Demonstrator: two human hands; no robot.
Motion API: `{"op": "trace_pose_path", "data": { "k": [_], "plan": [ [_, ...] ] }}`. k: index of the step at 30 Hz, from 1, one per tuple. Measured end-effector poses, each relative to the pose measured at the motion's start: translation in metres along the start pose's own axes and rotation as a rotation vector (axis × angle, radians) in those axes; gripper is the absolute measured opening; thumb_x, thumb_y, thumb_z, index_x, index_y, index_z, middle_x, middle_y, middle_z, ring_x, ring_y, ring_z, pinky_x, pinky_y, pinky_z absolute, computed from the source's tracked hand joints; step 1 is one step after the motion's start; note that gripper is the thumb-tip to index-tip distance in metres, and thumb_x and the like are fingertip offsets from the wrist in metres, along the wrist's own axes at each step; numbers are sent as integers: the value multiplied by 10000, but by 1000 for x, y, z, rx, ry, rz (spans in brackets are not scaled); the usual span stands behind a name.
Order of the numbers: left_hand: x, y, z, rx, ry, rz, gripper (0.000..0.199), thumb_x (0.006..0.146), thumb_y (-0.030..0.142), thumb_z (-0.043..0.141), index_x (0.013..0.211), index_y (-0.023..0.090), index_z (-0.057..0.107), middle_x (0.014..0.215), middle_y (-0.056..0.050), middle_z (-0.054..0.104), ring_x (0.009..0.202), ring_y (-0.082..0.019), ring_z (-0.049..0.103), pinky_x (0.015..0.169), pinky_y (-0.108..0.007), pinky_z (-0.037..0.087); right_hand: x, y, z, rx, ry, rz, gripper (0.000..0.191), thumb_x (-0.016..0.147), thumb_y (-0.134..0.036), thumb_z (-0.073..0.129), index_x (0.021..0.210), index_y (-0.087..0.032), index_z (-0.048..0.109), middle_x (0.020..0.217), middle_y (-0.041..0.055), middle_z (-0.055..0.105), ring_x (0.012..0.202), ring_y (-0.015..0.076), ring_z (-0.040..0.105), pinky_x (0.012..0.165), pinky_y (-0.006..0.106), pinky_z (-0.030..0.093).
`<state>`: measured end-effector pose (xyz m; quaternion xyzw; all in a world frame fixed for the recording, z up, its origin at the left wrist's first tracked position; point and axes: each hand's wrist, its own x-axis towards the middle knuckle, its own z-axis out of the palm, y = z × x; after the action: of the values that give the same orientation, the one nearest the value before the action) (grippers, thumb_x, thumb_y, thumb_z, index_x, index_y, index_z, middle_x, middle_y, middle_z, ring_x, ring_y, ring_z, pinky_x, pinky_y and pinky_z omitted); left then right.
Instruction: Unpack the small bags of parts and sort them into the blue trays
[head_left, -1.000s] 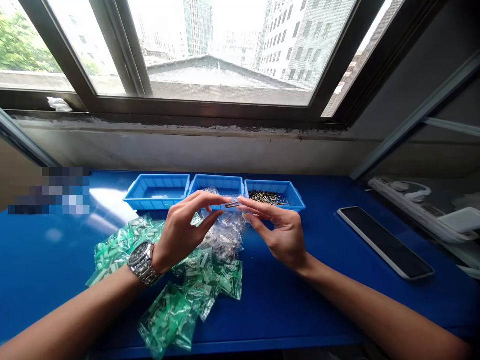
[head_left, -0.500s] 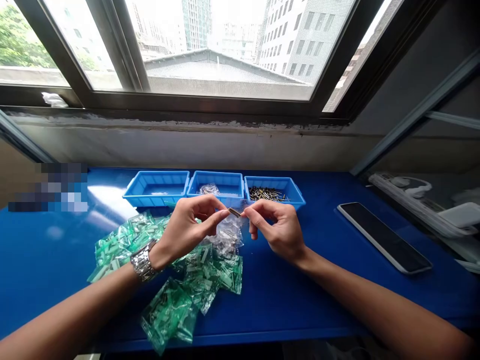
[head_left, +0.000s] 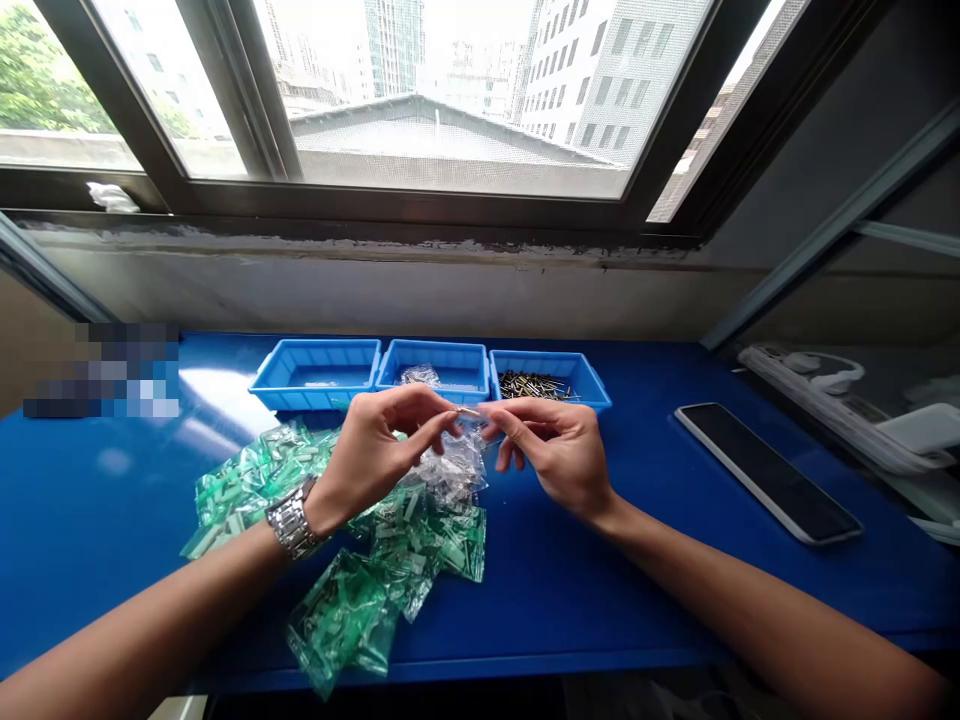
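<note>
My left hand, with a metal watch at its wrist, pinches one end of a small metal pin between thumb and fingertips. From the other side, my right hand has its thumb and forefinger pressed together at the pin's right end; something clear and thin seems to be there too, too small to make out. Below both hands lie clear plastic bags and a heap of green bags with small parts inside.
Three blue bins stand along the back: the left bin, the middle bin with clear packets, and the right bin holding dark and brass pins. A phone lies at right; white items sit beyond it.
The pin between my hands has turned from slanted to nearly level and shows less. My right hand's lower fingers have spread slightly.
</note>
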<state>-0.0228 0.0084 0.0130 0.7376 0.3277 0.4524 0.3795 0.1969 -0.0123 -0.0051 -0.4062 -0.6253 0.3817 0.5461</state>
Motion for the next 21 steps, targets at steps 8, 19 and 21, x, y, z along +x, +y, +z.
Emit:
{"op": "trace_pose_path", "data": {
  "k": [8, 19, 21],
  "plan": [
    [-2, -5, -1, 146, 70, 191, 225, 983, 207, 732, 1206, 202, 758, 1184, -78, 803, 1068, -211, 770, 922, -351, 646, -1, -2, -1, -72, 16, -99, 254, 949, -297, 765, 1193, -247, 818, 1212, 80, 806, 925, 247, 811, 668, 348, 683],
    [19, -1, -22, 201, 170, -25, 249, 974, 401, 728, 854, 193, 797, 626, -6, 690, 532, -131, 605, 494, -244, 477, 1, -9, -3, -110, -40, -20, 404, 1009, -420, 640, 692, -184, 728, 509, -13, 619, 380, 110, 536, 406, 251, 440],
    [25, -7, -33, 300, 261, -35, 242, 973, 420, 725, 907, 206, 817, 668, -20, 731, 592, -160, 652, 565, -280, 520, 2, -10, -5, -134, -32, -23, 401, 1008, -408, 637, 689, -183, 732, 502, -14, 608, 376, 106, 515, 409, 253, 423]
  ]
}}
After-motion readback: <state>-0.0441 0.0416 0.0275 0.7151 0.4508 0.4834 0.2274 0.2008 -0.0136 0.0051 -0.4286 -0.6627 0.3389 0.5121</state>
